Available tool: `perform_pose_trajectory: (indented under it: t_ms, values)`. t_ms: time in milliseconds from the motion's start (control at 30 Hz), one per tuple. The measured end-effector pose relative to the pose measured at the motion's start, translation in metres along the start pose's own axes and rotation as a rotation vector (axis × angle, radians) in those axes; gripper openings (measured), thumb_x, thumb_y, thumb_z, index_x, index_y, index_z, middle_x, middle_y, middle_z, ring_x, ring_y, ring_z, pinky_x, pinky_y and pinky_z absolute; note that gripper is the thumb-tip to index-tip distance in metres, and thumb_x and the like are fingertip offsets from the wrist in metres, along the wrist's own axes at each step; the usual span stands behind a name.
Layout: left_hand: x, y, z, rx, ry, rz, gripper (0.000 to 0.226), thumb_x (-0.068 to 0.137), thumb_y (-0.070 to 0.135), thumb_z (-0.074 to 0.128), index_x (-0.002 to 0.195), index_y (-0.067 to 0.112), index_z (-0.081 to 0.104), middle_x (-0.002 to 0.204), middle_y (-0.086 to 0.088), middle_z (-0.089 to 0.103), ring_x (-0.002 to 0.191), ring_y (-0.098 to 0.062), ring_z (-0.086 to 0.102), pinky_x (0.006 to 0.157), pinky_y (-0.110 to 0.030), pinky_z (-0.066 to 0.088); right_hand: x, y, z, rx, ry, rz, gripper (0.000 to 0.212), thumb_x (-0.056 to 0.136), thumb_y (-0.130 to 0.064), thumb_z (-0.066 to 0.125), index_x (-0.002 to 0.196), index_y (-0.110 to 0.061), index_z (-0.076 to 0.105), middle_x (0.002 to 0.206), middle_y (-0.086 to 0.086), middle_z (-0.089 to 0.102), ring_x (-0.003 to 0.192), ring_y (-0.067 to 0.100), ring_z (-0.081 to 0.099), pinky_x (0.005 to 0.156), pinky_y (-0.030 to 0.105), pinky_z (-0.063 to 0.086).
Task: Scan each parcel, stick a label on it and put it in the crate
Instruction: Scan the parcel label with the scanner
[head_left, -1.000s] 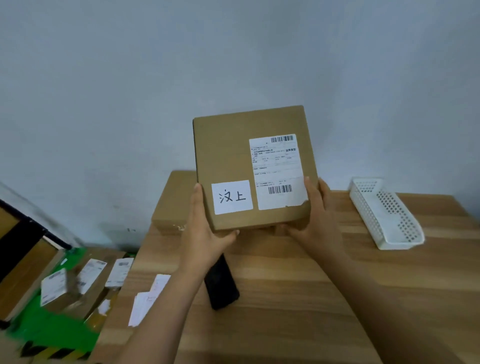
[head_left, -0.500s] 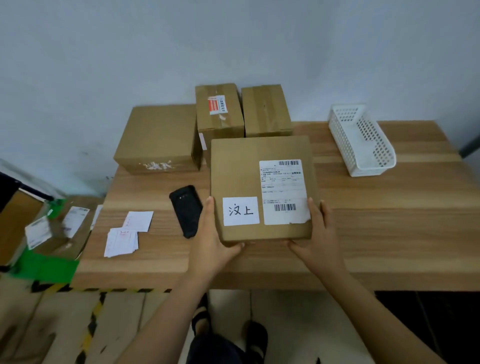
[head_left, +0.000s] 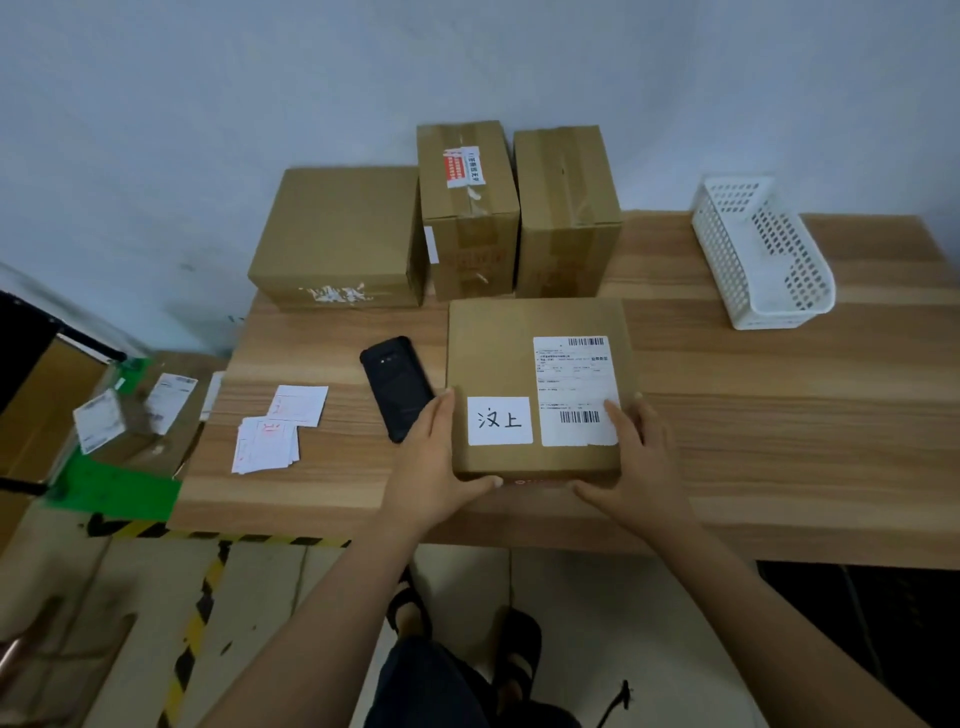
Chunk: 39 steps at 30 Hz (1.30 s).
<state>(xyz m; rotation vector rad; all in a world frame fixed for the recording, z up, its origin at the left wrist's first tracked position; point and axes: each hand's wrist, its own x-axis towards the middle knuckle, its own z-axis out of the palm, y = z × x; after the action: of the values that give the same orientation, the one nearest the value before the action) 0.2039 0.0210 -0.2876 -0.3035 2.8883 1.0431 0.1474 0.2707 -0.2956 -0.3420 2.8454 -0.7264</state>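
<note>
A flat cardboard parcel (head_left: 498, 353) lies on the wooden table (head_left: 779, 415) in front of me. It carries a printed shipping label with barcodes and a small white label with handwritten characters (head_left: 500, 420). My left hand (head_left: 431, 467) grips its near left corner, thumb under the front edge. My right hand (head_left: 639, 457) grips the near right corner, fingers lying on the shipping label. A black handheld scanner (head_left: 397, 387) lies just left of the parcel. Loose white labels (head_left: 270, 441) lie further left.
Three cardboard boxes (head_left: 337, 234) (head_left: 467, 208) (head_left: 566, 208) stand along the wall at the back. A white perforated basket (head_left: 763, 254) sits at the back right. Left of the table, on the floor, a crate area (head_left: 130, 415) holds labelled parcels.
The parcel, held up in front of the wall a second ago, has come down flat onto the table. Both hands stayed on its near corners.
</note>
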Motion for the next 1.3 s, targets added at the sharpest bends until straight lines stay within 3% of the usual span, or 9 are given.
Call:
perform_pose_trajectory:
  t_ms: [100, 200, 300, 433, 533, 667, 900, 1067, 1300]
  values:
    - [-0.001, -0.005, -0.027, 0.097, 0.077, 0.133, 0.098, 0.072, 0.053, 0.075, 0.150, 0.020, 0.026, 0.148, 0.003, 0.035, 0.134, -0.015, 0.031, 0.112, -0.035, 0.031, 0.007, -0.030, -0.006, -0.053, -0.024, -0.138, 0.090, 0.074, -0.051, 0.074, 0.148, -0.029, 0.027, 0.156, 0.001, 0.017, 0.141, 0.025, 0.013, 0.115, 0.042, 0.018]
    - [0.006, -0.017, -0.056, 0.158, 0.163, 0.205, 0.079, 0.078, 0.040, 0.075, 0.144, 0.016, 0.038, 0.140, -0.003, 0.044, 0.128, -0.021, 0.039, 0.105, -0.032, 0.031, 0.023, -0.073, 0.001, -0.021, -0.009, -0.246, 0.071, 0.079, -0.042, 0.073, 0.140, -0.022, 0.042, 0.146, 0.000, 0.035, 0.135, 0.024, 0.027, 0.110, 0.034, 0.018]
    - [0.021, -0.039, -0.082, 0.251, 0.226, 0.244, 0.068, 0.077, 0.031, 0.077, 0.136, 0.011, 0.050, 0.130, -0.008, 0.054, 0.120, -0.028, 0.050, 0.099, -0.039, 0.039, 0.041, -0.116, 0.014, -0.014, -0.026, -0.298, 0.057, 0.083, -0.037, 0.070, 0.133, -0.019, 0.049, 0.134, 0.000, 0.046, 0.123, 0.021, 0.039, 0.102, 0.026, 0.023]
    - [0.042, -0.077, -0.107, 0.293, 0.213, 0.252, 0.062, 0.072, 0.022, 0.080, 0.127, 0.008, 0.056, 0.117, -0.010, 0.060, 0.105, -0.032, 0.058, 0.090, -0.042, 0.046, 0.068, -0.164, 0.040, 0.000, -0.079, -0.290, 0.054, 0.088, -0.034, 0.066, 0.136, -0.017, 0.048, 0.129, 0.002, 0.047, 0.120, 0.019, 0.042, 0.102, 0.031, 0.035]
    - [0.056, -0.111, -0.115, 0.320, 0.170, 0.224, 0.063, 0.072, 0.023, 0.080, 0.128, 0.010, 0.055, 0.120, -0.009, 0.060, 0.108, -0.029, 0.057, 0.093, -0.041, 0.045, 0.088, -0.193, 0.062, 0.102, -0.128, -0.164, 0.049, 0.089, -0.030, 0.066, 0.132, -0.015, 0.049, 0.126, 0.001, 0.047, 0.114, 0.018, 0.048, 0.092, 0.027, 0.041]
    - [0.073, -0.149, -0.118, 0.286, 0.085, 0.203, 0.061, 0.072, 0.022, 0.078, 0.128, 0.011, 0.056, 0.119, -0.009, 0.060, 0.109, -0.031, 0.057, 0.092, -0.043, 0.048, 0.112, -0.219, 0.096, 0.138, -0.202, -0.019, 0.057, 0.090, -0.030, 0.065, 0.139, -0.016, 0.042, 0.134, 0.001, 0.041, 0.118, 0.019, 0.047, 0.093, 0.027, 0.041]
    - [0.101, -0.191, -0.117, 0.288, 0.029, 0.240, 0.059, 0.072, 0.025, 0.080, 0.125, 0.008, 0.059, 0.114, -0.010, 0.062, 0.102, -0.029, 0.060, 0.084, -0.038, 0.049, 0.135, -0.239, 0.150, -0.135, -0.260, 0.243, 0.100, 0.076, -0.052, 0.073, 0.147, -0.005, 0.019, 0.143, 0.013, 0.028, 0.131, 0.029, 0.030, 0.107, 0.035, 0.031]
    - [0.107, -0.199, -0.120, 0.259, 0.022, 0.264, 0.055, 0.074, 0.022, 0.079, 0.123, 0.005, 0.059, 0.113, -0.011, 0.062, 0.100, -0.031, 0.061, 0.082, -0.039, 0.049, 0.144, -0.246, 0.150, -0.103, -0.232, 0.330, 0.083, 0.072, -0.046, 0.076, 0.132, -0.004, 0.036, 0.135, 0.015, 0.035, 0.125, 0.028, 0.035, 0.101, 0.032, 0.035]
    - [0.125, -0.165, -0.151, 0.230, 0.151, 0.373, 0.052, 0.077, 0.025, 0.073, 0.124, 0.007, 0.059, 0.112, -0.011, 0.062, 0.100, -0.029, 0.059, 0.083, -0.038, 0.049, 0.151, -0.270, 0.114, -0.032, -0.055, 0.195, 0.079, 0.062, -0.051, 0.077, 0.119, -0.008, 0.043, 0.120, 0.009, 0.041, 0.113, 0.027, 0.038, 0.095, 0.034, 0.040]
